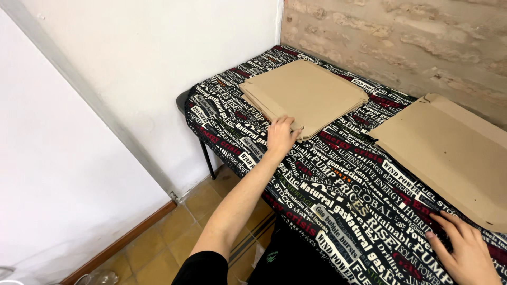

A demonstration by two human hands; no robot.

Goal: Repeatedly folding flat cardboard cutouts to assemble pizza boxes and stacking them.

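Printed tablecloth (338, 195), left hand (281, 135) touching cardboard stack (309, 92)

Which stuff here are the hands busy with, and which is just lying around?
Busy with:
- left hand on the corner of the cardboard stack
- right hand by the edge of the flat cardboard sheet

Lying around:
- printed tablecloth
- something clear on the floor, bottom left

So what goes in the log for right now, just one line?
left hand: on corner of cardboard stack | right hand: flat on tablecloth, beside single cardboard sheet | nothing lifted
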